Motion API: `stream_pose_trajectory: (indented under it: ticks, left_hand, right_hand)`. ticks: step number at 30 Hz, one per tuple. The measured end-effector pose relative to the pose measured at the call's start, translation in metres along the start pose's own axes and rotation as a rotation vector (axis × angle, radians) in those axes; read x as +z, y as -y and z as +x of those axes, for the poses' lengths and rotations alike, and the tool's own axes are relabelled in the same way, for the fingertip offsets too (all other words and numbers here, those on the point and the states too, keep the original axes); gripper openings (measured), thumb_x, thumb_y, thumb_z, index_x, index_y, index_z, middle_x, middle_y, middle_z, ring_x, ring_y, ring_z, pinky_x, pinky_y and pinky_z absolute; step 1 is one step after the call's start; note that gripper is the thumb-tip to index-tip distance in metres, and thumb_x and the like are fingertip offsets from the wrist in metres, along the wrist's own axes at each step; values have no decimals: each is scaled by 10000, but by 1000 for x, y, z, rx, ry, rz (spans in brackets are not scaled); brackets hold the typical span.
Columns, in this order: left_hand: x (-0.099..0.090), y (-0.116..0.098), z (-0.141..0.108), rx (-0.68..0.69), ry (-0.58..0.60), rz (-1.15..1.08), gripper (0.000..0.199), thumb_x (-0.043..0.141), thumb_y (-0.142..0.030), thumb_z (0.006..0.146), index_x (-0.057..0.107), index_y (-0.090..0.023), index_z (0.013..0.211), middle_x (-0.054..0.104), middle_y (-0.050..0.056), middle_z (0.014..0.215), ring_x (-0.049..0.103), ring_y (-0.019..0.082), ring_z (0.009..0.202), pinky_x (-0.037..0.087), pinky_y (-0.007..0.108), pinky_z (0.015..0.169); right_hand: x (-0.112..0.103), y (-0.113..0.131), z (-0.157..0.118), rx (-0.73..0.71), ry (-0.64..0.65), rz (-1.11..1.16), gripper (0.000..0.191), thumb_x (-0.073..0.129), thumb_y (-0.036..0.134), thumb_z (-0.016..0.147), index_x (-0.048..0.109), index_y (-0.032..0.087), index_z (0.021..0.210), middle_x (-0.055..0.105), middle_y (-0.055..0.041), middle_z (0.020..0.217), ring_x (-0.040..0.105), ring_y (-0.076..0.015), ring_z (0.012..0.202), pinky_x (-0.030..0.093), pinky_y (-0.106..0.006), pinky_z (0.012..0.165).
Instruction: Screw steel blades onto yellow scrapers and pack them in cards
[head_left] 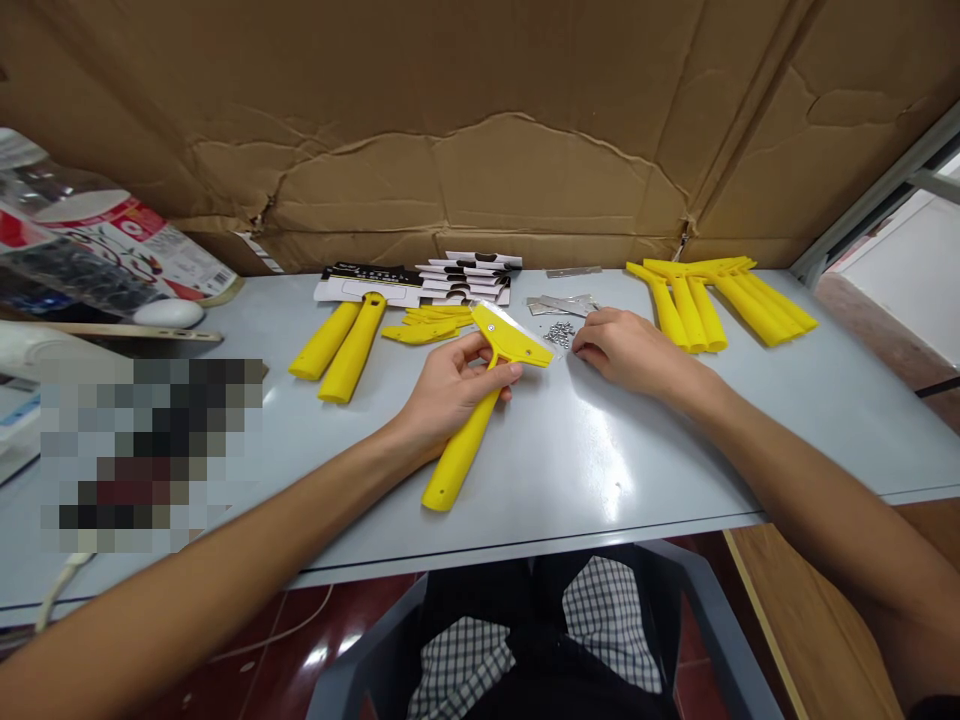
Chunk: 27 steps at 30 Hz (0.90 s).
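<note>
My left hand (pixel 454 385) is wrapped round the neck of a yellow scraper (pixel 466 440), its handle slanting down toward the table's front edge. A metal blade (pixel 491 315) shows along the scraper's wide head, which has two screws in it. My right hand (pixel 619 345) rests on the table with its fingers curled in, beside a small pile of screws (pixel 559 334); whether its fingertips hold anything is hidden. Thin metal blades (pixel 562 305) lie just behind the pile. Left of the held scraper are loose yellow head pieces (pixel 427 326).
Two yellow handles (pixel 352 350) and stacked printed cards (pixel 469 275) lie at the back left. Several yellow scraper bodies (pixel 701 310) stand at the back right. Cardboard (pixel 480 190) walls the rear. A bottle (pixel 127 240), white mouse (pixel 169 313) and blurred object are at the left.
</note>
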<state>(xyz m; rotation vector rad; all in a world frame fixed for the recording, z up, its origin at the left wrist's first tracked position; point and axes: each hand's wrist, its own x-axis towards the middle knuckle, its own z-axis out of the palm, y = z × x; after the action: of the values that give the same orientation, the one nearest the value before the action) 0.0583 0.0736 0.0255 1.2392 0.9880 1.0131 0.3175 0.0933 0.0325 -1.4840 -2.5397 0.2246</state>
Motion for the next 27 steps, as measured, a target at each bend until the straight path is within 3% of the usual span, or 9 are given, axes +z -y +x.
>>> stream_pose_trajectory:
  ticks: [7, 15, 27]
  left_hand:
    - [1, -2, -1, -19, -8, 1, 344, 957, -207, 628, 764, -164, 910, 653, -3, 880, 595, 124, 663, 567, 283, 637]
    - [-1, 1, 0, 0, 4, 15, 315, 954, -240, 668, 776, -177, 920, 654, 3, 856, 592, 139, 679, 574, 297, 655]
    - [-1, 1, -1, -21, 2, -6, 322, 958, -216, 660, 772, -170, 918, 678, 10, 858, 599, 130, 648, 565, 294, 635]
  right_hand:
    - [-1, 3, -2, 32, -9, -99, 291, 483, 202, 1050, 772, 182, 1032, 751, -139, 1128, 670, -285, 981, 494, -424, 802]
    - [4, -4, -1, 24, -15, -117, 298, 447, 202, 1046, 744, 195, 1038, 744, -146, 1122, 656, -308, 1030, 487, -442, 814]
    - [2, -10, -2, -14, -18, 34, 240, 572, 229, 1019, 809, 208, 1053, 741, -116, 1138, 701, -271, 1015, 524, -420, 865]
